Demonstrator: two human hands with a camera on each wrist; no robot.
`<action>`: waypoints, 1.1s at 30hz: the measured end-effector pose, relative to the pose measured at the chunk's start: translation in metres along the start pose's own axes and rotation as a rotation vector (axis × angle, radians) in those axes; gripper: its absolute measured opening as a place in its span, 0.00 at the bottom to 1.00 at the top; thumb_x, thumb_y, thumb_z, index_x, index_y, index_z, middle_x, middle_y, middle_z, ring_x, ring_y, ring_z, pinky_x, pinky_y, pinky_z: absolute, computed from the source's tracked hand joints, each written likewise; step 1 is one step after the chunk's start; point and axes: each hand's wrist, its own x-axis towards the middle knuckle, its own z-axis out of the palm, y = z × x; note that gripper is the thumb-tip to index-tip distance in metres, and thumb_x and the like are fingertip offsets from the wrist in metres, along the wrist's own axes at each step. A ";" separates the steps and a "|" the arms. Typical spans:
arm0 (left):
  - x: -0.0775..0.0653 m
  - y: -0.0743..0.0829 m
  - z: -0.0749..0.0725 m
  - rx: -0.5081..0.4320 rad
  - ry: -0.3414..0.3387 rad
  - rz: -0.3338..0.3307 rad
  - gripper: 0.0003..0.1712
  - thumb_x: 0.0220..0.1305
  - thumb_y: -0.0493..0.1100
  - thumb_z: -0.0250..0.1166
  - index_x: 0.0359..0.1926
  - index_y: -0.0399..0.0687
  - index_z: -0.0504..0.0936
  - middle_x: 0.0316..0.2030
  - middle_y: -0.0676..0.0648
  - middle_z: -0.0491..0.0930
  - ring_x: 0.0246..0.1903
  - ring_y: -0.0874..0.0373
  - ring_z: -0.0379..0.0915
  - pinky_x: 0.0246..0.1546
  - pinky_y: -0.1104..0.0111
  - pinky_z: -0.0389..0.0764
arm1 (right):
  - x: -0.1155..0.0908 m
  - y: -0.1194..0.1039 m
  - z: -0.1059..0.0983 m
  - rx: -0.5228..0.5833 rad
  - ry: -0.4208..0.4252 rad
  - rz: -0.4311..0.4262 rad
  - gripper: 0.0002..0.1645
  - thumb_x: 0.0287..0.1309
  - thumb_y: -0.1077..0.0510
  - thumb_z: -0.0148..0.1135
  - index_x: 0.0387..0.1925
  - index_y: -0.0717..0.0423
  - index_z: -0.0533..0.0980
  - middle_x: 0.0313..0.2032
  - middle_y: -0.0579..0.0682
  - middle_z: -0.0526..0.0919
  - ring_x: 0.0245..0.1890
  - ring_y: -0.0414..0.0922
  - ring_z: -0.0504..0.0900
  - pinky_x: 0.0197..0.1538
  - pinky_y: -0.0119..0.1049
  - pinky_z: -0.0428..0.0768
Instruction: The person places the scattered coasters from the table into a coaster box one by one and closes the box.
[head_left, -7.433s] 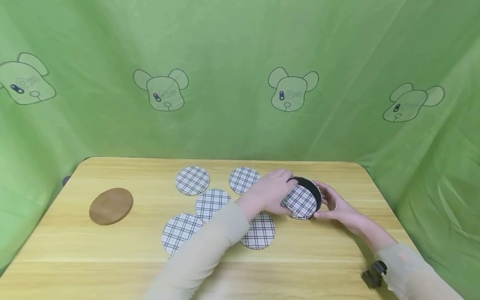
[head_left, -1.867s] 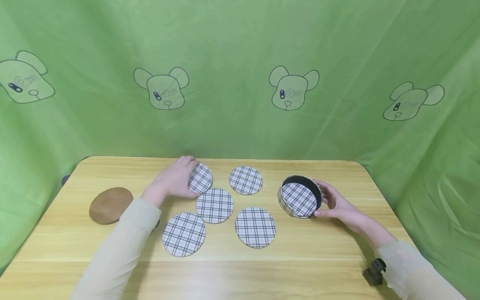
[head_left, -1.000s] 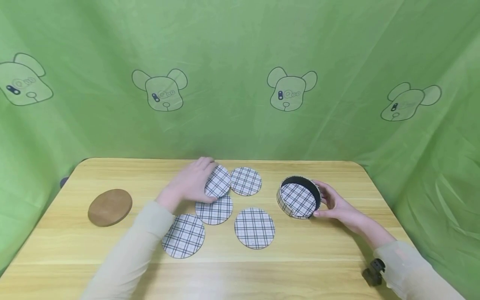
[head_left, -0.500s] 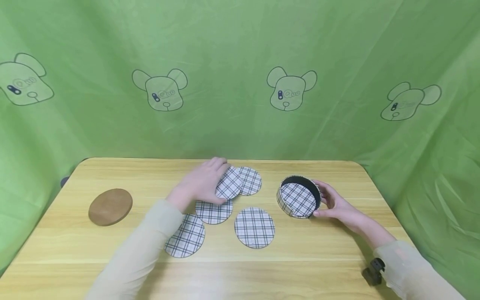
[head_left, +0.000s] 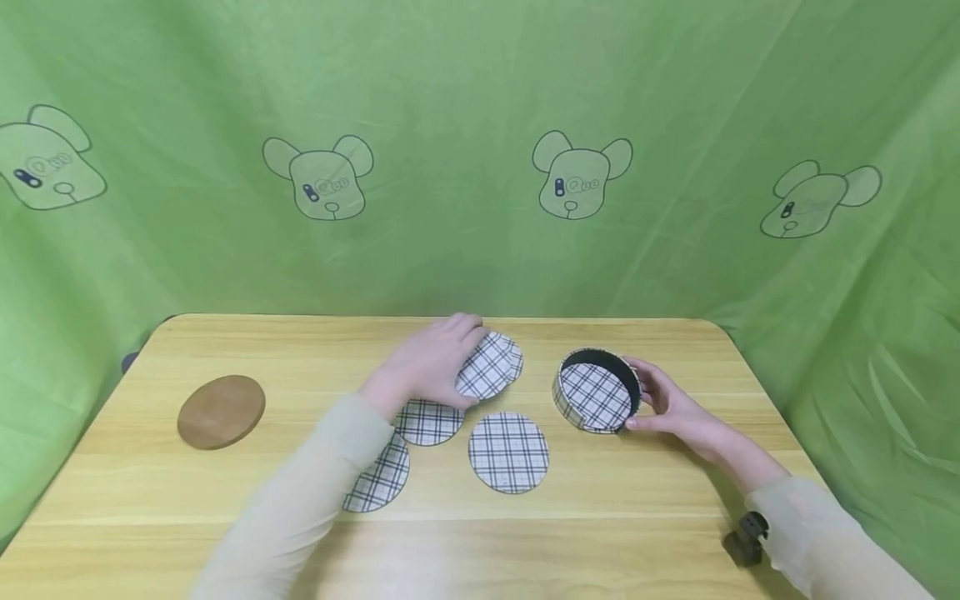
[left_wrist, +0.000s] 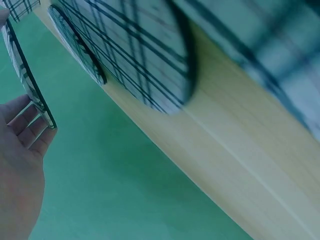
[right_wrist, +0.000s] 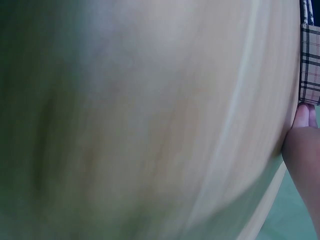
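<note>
In the head view my left hand grips a round plaid coaster by its edge, thumb on the near side and fingers on the far side. In the left wrist view that coaster shows edge-on, lifted off the table. It overlaps another coaster at the back, mostly covered. My right hand holds the right side of a round plaid coaster holder with a black inner wall. A plaid disc lies inside. In the right wrist view only the holder's side and part of the hand appear.
More plaid coasters lie flat: one in the middle, one front left partly behind my left sleeve, one front right. A brown round disc sits far left on the wooden table. Green cloth hangs behind.
Earlier my left hand was at the holder; then it took the back left coaster and carried it rightward over the back right one. My right hand stays on the holder.
</note>
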 end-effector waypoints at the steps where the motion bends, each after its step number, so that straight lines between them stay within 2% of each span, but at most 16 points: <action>1: 0.002 0.002 0.000 0.003 0.001 0.003 0.66 0.48 0.69 0.76 0.79 0.37 0.63 0.75 0.38 0.67 0.76 0.45 0.63 0.82 0.54 0.65 | 0.000 0.000 0.000 0.001 -0.001 -0.001 0.62 0.56 0.70 0.73 0.84 0.61 0.46 0.75 0.73 0.57 0.63 0.30 0.70 0.64 0.16 0.69; 19: 0.038 0.043 0.002 0.097 -0.022 0.091 0.66 0.53 0.75 0.71 0.80 0.38 0.60 0.78 0.40 0.64 0.79 0.48 0.59 0.84 0.59 0.59 | 0.001 0.001 0.000 0.013 -0.009 -0.018 0.61 0.57 0.72 0.71 0.83 0.63 0.46 0.74 0.75 0.56 0.62 0.29 0.72 0.63 0.17 0.73; 33: 0.056 0.067 0.008 0.129 -0.015 0.142 0.67 0.53 0.75 0.71 0.81 0.40 0.59 0.78 0.42 0.64 0.78 0.50 0.60 0.84 0.61 0.61 | 0.002 0.000 0.000 0.011 -0.007 -0.015 0.61 0.56 0.72 0.72 0.83 0.62 0.47 0.74 0.74 0.57 0.62 0.29 0.72 0.63 0.17 0.71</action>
